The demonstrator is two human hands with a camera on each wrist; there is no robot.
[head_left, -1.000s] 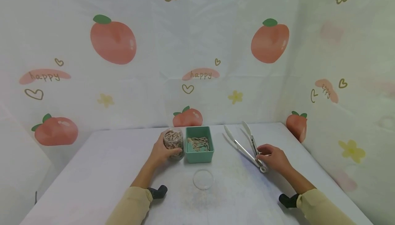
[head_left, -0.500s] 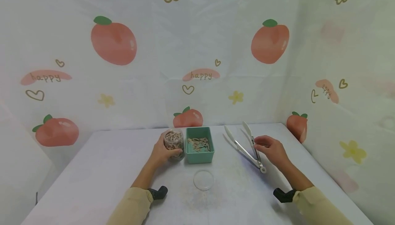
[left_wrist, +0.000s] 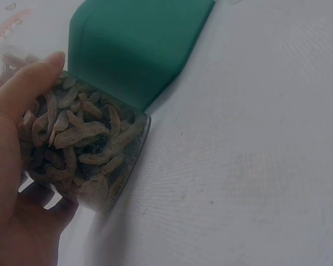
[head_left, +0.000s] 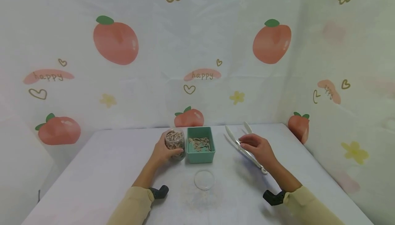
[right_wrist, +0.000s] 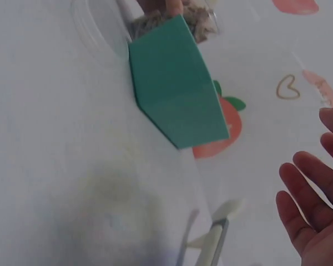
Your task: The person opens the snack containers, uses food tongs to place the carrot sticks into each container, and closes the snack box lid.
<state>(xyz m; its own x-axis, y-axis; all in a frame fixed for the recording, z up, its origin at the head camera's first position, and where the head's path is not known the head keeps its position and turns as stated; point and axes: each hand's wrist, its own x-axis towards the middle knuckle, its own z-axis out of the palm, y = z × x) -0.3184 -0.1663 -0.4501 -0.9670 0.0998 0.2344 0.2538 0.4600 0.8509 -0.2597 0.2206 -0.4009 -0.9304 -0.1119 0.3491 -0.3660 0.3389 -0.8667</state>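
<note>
With thumb and fingers round its side, my left hand (head_left: 159,153) grips a clear jar (head_left: 178,146) of dried brown, twisted strips. In the left wrist view the jar (left_wrist: 86,136) stands beside the green box, and its base is at the table. That green rectangular box (head_left: 200,158) has a thin layer of similar strips on its floor. My right hand (head_left: 260,150) is over the metal tongs (head_left: 231,134), which lie spread with pale tips pointing away; it covers part of them. The right wrist view shows its fingers (right_wrist: 299,219) loosely bent, holding nothing.
A round clear lid (head_left: 204,180) lies on the white table (head_left: 123,166) in front of the box. Behind the table hangs a white backdrop (head_left: 148,98) printed with peaches and flowers, which also runs along the right side.
My right hand has left the right side of the tongs' handle and moved left, over the tongs. The left hand keeps holding the jar in place. The tongs lie where they were.
</note>
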